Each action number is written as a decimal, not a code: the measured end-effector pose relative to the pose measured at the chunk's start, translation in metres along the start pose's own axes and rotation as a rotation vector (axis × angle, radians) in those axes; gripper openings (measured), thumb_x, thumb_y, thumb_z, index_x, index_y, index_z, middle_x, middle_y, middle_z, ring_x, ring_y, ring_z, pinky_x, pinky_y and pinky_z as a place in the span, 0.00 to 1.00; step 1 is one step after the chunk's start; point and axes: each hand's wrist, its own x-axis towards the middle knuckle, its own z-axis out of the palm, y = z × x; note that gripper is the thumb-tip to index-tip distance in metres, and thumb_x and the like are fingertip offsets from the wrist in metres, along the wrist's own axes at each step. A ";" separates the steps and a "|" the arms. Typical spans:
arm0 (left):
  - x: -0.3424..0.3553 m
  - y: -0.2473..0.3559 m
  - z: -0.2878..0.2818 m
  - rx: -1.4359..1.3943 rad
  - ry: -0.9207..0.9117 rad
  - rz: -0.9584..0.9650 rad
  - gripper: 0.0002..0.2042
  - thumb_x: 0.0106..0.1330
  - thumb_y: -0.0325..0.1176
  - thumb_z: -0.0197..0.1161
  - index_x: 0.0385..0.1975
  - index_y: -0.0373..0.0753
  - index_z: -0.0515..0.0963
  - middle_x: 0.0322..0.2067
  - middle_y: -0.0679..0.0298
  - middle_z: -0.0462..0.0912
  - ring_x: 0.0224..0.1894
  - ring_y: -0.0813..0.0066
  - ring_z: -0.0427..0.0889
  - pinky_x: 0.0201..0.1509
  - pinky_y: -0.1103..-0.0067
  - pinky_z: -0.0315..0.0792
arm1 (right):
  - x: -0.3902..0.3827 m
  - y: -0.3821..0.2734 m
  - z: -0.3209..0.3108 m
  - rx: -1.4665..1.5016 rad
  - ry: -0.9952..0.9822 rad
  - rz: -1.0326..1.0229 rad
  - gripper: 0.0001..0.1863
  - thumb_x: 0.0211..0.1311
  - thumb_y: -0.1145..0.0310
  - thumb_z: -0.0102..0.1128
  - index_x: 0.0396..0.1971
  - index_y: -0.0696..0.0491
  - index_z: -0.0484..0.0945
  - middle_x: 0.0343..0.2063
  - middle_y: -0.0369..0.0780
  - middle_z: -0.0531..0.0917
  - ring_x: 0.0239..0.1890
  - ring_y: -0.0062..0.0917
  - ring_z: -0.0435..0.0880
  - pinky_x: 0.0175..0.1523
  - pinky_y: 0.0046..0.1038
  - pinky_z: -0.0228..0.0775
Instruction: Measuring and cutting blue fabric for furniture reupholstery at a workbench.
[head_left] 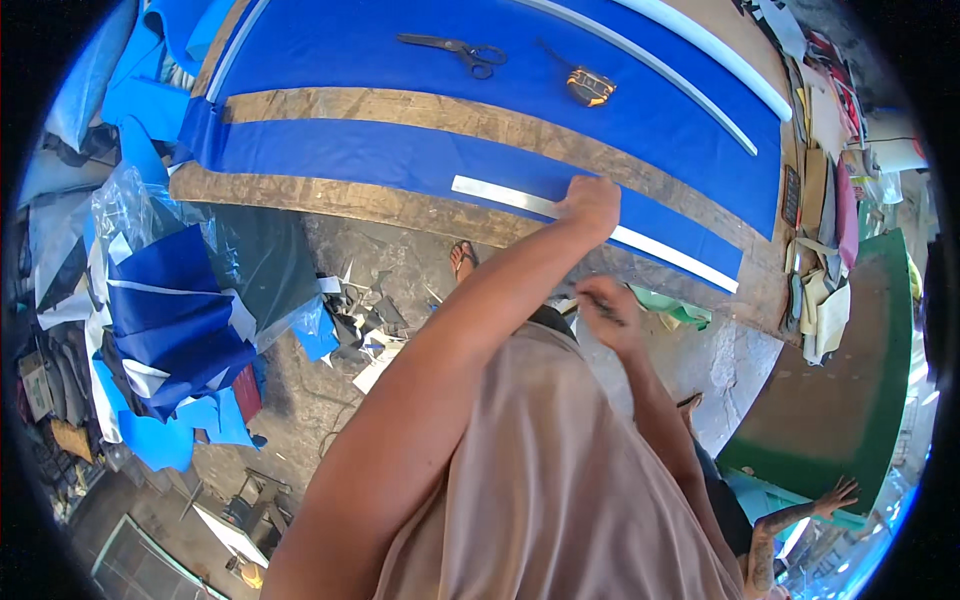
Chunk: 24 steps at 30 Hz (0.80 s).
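Observation:
My left hand (590, 205) is closed over a long white straightedge (675, 257), near its middle. The straightedge lies lengthwise along a strip of blue sheet material (350, 152) near the table's front edge. My right hand (610, 312) is drawn back close to my body, off the table, its fingers curled. Something dark shows at those fingers, too small and blurred to name. Beyond the strip, on a larger blue sheet (330, 50), lie black scissors (455, 45) and a yellow and black tape measure (590, 86).
Bare wooden table (400, 105) shows between the blue pieces. Long pale bars (660, 70) rest on the far sheet. Blue scraps and plastic (180, 310) are heaped at the left, with offcuts (375, 340) on the floor. A green-edged board (830, 380) and another person's hand (835, 497) are at the right.

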 end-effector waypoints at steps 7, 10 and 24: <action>0.008 0.018 -0.009 0.118 -0.168 -0.316 0.11 0.61 0.23 0.61 0.39 0.30 0.88 0.37 0.44 0.88 0.40 0.46 0.86 0.44 0.48 0.84 | 0.126 -0.066 0.118 -0.021 0.231 -0.128 0.13 0.62 0.76 0.68 0.46 0.54 0.86 0.39 0.39 0.89 0.37 0.24 0.85 0.45 0.25 0.77; 0.000 0.013 -0.013 0.080 -0.174 -0.255 0.11 0.61 0.24 0.62 0.40 0.30 0.88 0.37 0.44 0.88 0.40 0.47 0.87 0.44 0.48 0.84 | 0.147 -0.077 0.129 0.052 0.266 -0.109 0.11 0.61 0.78 0.66 0.43 0.53 0.87 0.32 0.33 0.88 0.29 0.17 0.80 0.29 0.17 0.68; -0.006 0.009 -0.015 0.052 -0.205 -0.173 0.13 0.63 0.27 0.62 0.43 0.31 0.87 0.39 0.44 0.88 0.39 0.48 0.88 0.43 0.47 0.83 | 0.160 -0.086 0.140 -0.300 0.276 -0.106 0.12 0.56 0.74 0.71 0.41 0.50 0.91 0.35 0.38 0.91 0.28 0.26 0.86 0.34 0.26 0.75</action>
